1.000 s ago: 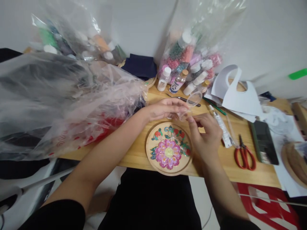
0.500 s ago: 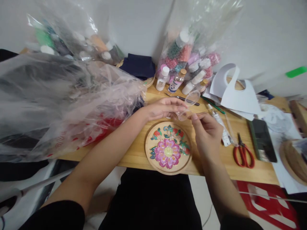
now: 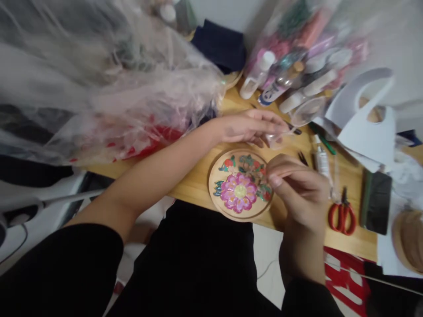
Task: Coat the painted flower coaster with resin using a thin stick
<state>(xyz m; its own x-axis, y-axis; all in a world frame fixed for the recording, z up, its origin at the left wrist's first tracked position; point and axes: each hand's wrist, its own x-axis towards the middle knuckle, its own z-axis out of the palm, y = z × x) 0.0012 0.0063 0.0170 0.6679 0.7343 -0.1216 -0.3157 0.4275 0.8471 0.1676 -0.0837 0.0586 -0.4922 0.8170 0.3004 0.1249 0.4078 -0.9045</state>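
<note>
My left hand (image 3: 254, 127) holds a small clear round plastic container (image 3: 276, 139) between fingers and thumb. Its hinged clear lid (image 3: 308, 111) stands open to the right. Close over the right edge of a round wooden plate (image 3: 216, 204), my right hand (image 3: 299, 187) is closed in a pinch. What sits in the pinch is blurred and cannot be made out. A dark forked tip (image 3: 302, 158) shows just beyond its knuckles; whether the hand holds it is unclear. The plate lies at the table's front edge, bearing a glossy pink flower (image 3: 238, 192) with green leaves and red blooms.
Small bottles (image 3: 276, 88) stand at the back before bags of coloured material. A big clear plastic bag (image 3: 148, 88) covers the left. To the right lie a white tube (image 3: 322, 163), red-handled cutters (image 3: 343, 215), a phone (image 3: 377, 202) and white paper cut-outs (image 3: 366, 119).
My right hand has drawn away from the container and come down beside the plate's right edge. My left hand still holds the container. The view has shifted and tilted.
</note>
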